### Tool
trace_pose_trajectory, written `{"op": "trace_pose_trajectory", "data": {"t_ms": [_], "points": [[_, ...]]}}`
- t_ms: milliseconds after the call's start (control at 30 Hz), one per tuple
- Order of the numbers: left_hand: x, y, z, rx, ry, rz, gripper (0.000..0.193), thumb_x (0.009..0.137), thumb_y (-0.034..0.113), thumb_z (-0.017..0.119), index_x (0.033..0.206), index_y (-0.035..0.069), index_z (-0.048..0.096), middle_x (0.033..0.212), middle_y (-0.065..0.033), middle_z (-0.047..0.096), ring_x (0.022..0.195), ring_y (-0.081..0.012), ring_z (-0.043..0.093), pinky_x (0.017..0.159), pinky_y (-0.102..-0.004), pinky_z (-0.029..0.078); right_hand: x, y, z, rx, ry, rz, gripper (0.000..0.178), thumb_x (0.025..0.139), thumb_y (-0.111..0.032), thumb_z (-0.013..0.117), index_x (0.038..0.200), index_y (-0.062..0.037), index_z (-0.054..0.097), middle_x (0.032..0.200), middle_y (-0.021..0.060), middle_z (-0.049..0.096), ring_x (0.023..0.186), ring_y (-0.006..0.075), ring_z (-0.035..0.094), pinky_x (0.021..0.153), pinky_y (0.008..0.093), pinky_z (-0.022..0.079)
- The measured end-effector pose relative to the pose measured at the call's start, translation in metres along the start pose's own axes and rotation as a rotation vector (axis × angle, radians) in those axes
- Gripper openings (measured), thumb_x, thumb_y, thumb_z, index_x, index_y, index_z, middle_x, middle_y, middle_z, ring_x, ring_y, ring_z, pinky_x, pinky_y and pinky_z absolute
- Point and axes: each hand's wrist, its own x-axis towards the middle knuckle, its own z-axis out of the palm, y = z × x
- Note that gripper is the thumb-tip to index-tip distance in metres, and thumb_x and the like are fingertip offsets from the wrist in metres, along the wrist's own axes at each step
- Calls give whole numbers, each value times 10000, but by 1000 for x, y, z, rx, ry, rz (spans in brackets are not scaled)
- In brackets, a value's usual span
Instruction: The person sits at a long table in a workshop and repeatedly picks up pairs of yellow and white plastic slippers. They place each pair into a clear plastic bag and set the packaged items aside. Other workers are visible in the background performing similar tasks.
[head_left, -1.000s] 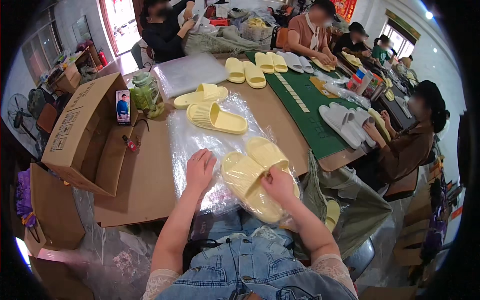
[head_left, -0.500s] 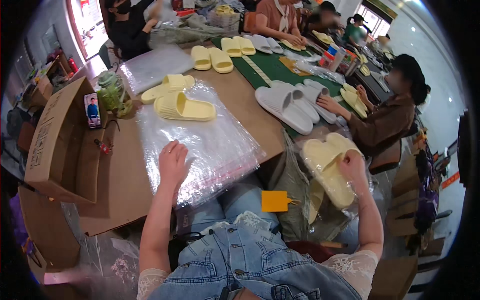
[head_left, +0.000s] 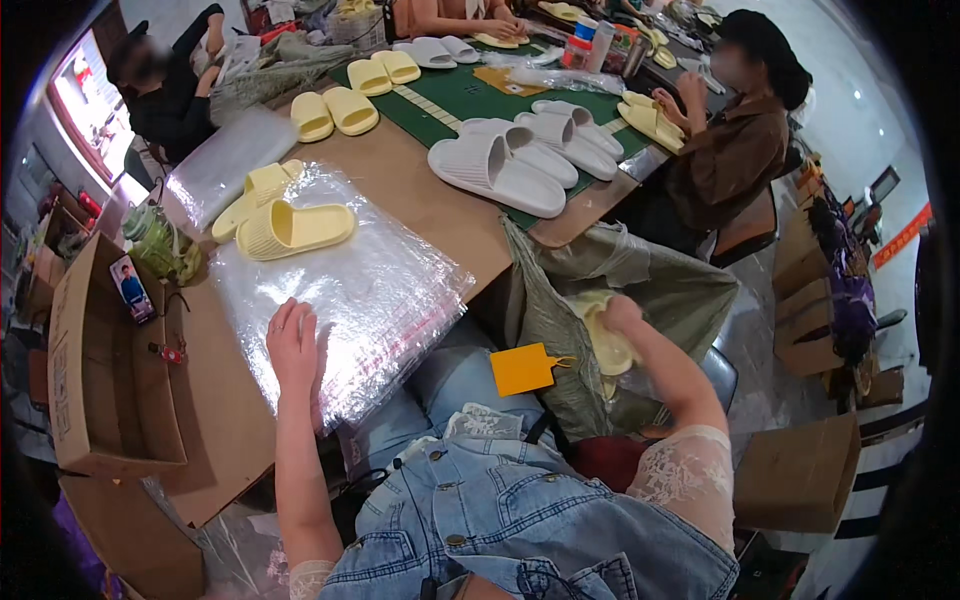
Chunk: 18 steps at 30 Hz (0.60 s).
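Observation:
My left hand (head_left: pixel 292 345) lies flat on a stack of clear plastic bags (head_left: pixel 385 270), its fingers stretched out. A pale yellow slipper (head_left: pixel 300 226) rests on the far part of the stack, overlapping a second yellow slipper (head_left: pixel 240 205) behind it. On my right, my right hand (head_left: pixel 622 315) reaches into the mouth of a grey-green woven sack (head_left: pixel 690 285). Its fingers are closed at the yellow slippers (head_left: pixel 606 345) inside, which are partly hidden by the hand and the sack.
Grey slippers (head_left: pixel 500 175) and more yellow slippers (head_left: pixel 350 110) stand across the table. A cardboard box (head_left: pixel 100 390) with a propped phone (head_left: pixel 132 288) is at the left. A co-worker (head_left: pixel 735 140) sits at the right. An orange tag (head_left: pixel 522 370) hangs near my lap.
My right hand has lowered the bagged yellow slippers into the sack, whose mouth now shows wider. My left hand stays on the plastic bags. The view has shifted to the right.

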Motion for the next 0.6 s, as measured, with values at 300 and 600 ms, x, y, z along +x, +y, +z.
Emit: {"op": "trace_pose_trajectory", "data": {"t_ms": [300,600], "points": [[0,3,2,17,-15,-8,278,945,209,608,1161,51,681,1326,-170,602,1230,-358,544,1064,-448,388,97,8,74,584,334,317,563,863,-273,675,1292,65,538,1237,306,621,1101,454,632,927,478,513],[-4,5,-4,68,-5,-9,281,922,222,632,1131,40,678,1304,-184,610,1221,-364,549,1055,-470,389,20,-35,-84,261,-226,-214,371,834,-368,714,839,1,751,765,131,736,723,286,704,705,406,547]]}}
